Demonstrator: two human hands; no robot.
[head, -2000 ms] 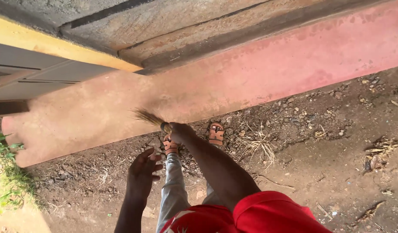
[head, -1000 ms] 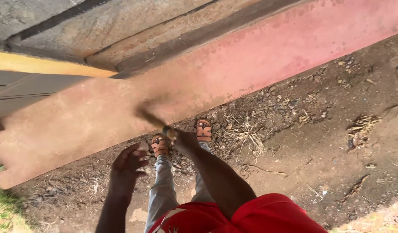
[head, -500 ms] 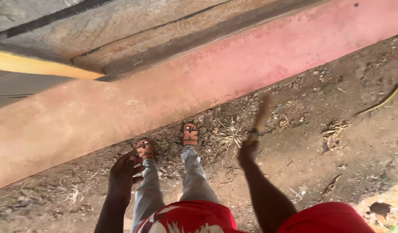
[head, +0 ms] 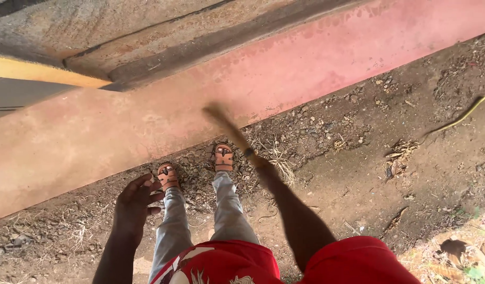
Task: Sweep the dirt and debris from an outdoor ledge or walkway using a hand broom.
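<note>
— While gripped in the right hand (head: 264, 167), how lying, that hand broom (head: 226, 126)?
— Long axis slanting, bristles up-left over the pink concrete ledge (head: 326, 63), handle down-right; blurred.
— Fingers?
— Right: wrapped tight round the handle. Left hand (head: 132, 208): loosely spread, holding nothing, beside the left sandal (head: 168, 176).
</note>
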